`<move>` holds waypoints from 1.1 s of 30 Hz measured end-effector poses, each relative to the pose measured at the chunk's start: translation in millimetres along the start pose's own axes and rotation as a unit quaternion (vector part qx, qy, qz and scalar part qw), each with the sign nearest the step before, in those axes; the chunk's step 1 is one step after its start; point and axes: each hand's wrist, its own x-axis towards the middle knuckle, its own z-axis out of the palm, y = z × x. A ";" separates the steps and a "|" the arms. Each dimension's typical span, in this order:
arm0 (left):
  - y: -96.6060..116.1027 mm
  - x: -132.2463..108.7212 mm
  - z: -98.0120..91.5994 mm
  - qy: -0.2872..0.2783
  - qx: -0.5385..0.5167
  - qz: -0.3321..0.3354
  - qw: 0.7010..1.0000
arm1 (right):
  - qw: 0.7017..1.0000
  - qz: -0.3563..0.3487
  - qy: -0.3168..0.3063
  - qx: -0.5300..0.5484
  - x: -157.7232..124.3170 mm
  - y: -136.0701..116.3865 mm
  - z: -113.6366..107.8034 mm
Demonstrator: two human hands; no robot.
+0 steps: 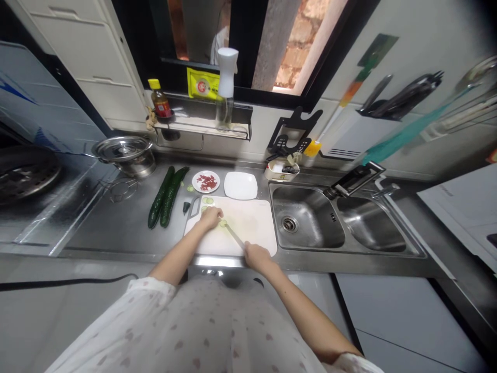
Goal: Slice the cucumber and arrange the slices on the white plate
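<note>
My right hand (257, 258) is closed round the handle of a kitchen knife (235, 238), whose blade slants up and left over the white cutting board (254, 220). The knife's tip touches a pale green cucumber slice (223, 223). Just left of that slice, my left hand (210, 218) rests on the board with its fingers bent together. Whatever lies under those fingertips is too small to make out. More cucumber slices (207, 200) lie at the board's upper left corner. Two whole dark green cucumbers (167, 199) are on the steel counter to the left.
Behind the board stand a small plate of chopped red pieces (206, 182) and a white square plate (240, 185). A double sink (306, 217) borders the board on the right. At the back left sits a lidded steel pot (128, 155). A dark green cucumber end (186, 207) lies beside the board.
</note>
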 end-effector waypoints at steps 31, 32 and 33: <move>0.8 -0.5 -1.0 -0.006 0.000 -0.007 1.000 | 1.000 0.003 -0.001 0.002 -0.2 -1.4 -2.2; 0.7 -0.4 -0.8 -0.005 -0.002 -0.006 1.000 | 1.000 0.002 -0.001 0.001 0.1 -1.4 -2.7; 0.6 -0.3 -0.5 -0.003 -0.004 -0.005 1.000 | 1.000 0.000 0.000 0.002 0.7 -1.8 -3.3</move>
